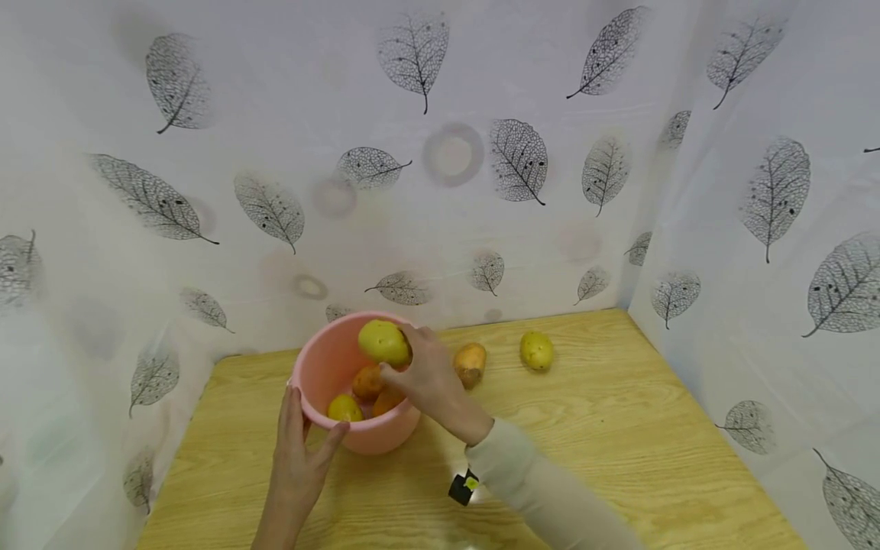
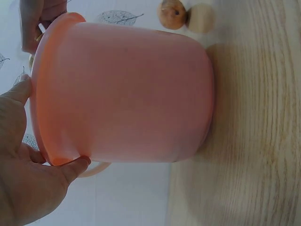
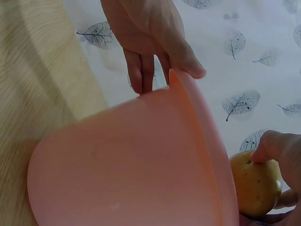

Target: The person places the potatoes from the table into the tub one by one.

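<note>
A pink bucket (image 1: pixel 385 439) stands on the wooden table with several potatoes inside, among them a yellow potato (image 1: pixel 344 408) and a browner potato (image 1: pixel 368 382). My left hand (image 1: pixel 298 458) grips the rim at the near left, thumb on one side and fingers along the edge; the left wrist view shows the bucket's wall (image 2: pixel 127 94) close up. Over the bucket's mouth, my right hand (image 1: pixel 435 376) holds a large yellow potato (image 1: pixel 382 341) between thumb and fingers. In the right wrist view that potato (image 3: pixel 256 183) shows just past the rim.
Right of the bucket lie a brownish potato (image 1: pixel 470 361) and, farther right, a yellow potato (image 1: pixel 536 351). A small black object (image 1: pixel 462 489) with a yellow-green mark is near the right sleeve. White leaf-printed sheeting (image 1: pixel 454 221) rises behind the table and along both sides.
</note>
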`<control>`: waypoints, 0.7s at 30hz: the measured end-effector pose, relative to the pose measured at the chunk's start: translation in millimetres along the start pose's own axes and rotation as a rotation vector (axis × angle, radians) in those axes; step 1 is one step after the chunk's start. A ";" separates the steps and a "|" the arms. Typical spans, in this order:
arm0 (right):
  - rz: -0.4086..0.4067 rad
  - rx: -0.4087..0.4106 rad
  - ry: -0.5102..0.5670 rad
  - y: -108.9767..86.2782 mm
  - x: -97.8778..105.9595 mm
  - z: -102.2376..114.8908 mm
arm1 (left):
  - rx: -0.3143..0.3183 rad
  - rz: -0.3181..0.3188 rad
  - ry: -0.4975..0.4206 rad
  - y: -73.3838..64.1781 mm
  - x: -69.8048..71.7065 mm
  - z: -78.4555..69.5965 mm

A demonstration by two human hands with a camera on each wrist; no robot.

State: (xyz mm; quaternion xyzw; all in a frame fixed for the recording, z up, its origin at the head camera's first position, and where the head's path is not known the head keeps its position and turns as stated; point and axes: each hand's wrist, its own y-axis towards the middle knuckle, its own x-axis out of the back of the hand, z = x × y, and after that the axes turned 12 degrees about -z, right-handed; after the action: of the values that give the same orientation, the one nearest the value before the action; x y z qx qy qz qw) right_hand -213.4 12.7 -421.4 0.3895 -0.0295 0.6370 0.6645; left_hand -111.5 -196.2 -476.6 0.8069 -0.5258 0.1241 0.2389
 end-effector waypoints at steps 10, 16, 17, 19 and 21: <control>0.058 0.039 0.039 -7.7 -18.5 18.8 | -0.025 -0.005 -0.012 0.0 -0.3 1.1; 0.053 0.077 0.017 -11.4 -23.6 22.2 | -0.031 -0.010 0.006 -0.5 -0.4 1.4; 0.051 0.083 0.013 -11.8 -24.1 22.2 | -0.033 -0.011 0.007 -0.6 -0.4 1.3; 0.045 0.089 0.006 -12.6 -24.9 21.7 | -0.033 -0.009 0.008 -0.7 -0.3 1.1; 0.042 0.091 0.003 -13.2 -25.7 21.0 | -0.034 -0.009 0.011 -0.8 -0.2 1.1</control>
State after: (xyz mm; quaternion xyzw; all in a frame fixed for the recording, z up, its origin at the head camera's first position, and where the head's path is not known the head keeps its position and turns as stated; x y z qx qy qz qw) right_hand -197.1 -18.6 -426.9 0.4177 -0.0075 0.6522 0.6325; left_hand -110.9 -196.2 -477.8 0.8042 -0.5229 0.1186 0.2564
